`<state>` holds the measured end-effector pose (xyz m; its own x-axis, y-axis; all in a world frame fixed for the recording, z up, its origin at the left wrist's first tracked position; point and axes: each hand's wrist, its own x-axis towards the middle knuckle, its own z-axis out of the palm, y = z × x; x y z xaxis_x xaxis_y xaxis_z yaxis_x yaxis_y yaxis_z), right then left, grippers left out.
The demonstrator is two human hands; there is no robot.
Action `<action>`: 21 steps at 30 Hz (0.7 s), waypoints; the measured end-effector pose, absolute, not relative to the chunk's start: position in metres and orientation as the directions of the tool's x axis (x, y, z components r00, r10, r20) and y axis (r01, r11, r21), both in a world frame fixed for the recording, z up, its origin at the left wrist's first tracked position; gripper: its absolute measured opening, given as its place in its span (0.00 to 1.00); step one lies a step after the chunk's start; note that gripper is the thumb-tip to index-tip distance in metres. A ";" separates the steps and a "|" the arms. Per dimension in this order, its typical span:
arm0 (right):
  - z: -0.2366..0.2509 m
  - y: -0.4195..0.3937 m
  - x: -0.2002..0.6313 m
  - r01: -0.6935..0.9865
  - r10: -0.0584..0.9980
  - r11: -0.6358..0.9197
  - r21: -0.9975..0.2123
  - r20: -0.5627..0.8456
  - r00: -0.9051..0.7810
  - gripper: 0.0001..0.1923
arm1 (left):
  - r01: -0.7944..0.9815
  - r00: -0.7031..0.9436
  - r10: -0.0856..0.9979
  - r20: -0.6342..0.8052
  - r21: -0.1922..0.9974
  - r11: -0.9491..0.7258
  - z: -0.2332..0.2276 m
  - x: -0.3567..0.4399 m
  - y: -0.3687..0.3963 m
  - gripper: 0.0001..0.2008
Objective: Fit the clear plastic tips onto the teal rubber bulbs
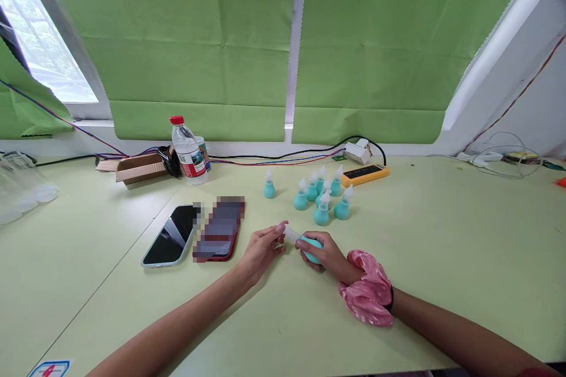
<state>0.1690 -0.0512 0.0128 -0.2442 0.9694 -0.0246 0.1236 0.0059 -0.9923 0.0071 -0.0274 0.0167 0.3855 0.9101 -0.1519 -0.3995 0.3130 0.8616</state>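
Note:
My right hand point(331, 254) is wrapped round the teal bulb point(313, 249) of a nasal aspirator, which lies tilted with its nozzle pointing left. With thumb and fingertips, my left hand point(260, 254) pinches the far end of the clear nozzle point(291, 234). Both hands are just above the table, and the fingers hide parts of the aspirator. Beyond them several similar teal aspirators point(322, 212) with clear tips stand upright in a loose cluster. One more aspirator point(269, 186) stands apart to the left of that group.
Two phones, one pale-edged point(170, 238) and one red-cased point(221, 230), lie left of my hands. Farther back are a red-capped bottle point(190, 153), an open cardboard box point(140, 168), a yellow power strip point(365, 174) and cables. Clear plastic point(26, 188) lies at far left.

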 end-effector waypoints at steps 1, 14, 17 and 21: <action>0.013 -0.052 0.169 0.121 0.971 0.014 -0.993 -0.015 -0.238 0.18 | -0.390 0.385 0.910 -0.152 0.867 0.310 0.018 0.007 -0.028 0.16; 0.009 -0.057 0.162 0.305 0.978 0.197 -0.932 0.165 -0.127 0.16 | -0.221 0.277 0.958 -0.072 0.966 0.137 0.021 0.010 -0.033 0.17; 0.006 -0.057 0.161 0.362 0.967 0.253 -0.897 0.230 -0.107 0.15 | -0.207 0.260 0.965 -0.039 0.974 0.095 0.018 0.010 -0.033 0.15; 0.007 -0.056 0.161 0.310 0.976 0.209 -0.928 0.180 -0.120 0.16 | -0.186 0.282 0.959 -0.008 0.981 0.063 0.018 0.010 -0.032 0.17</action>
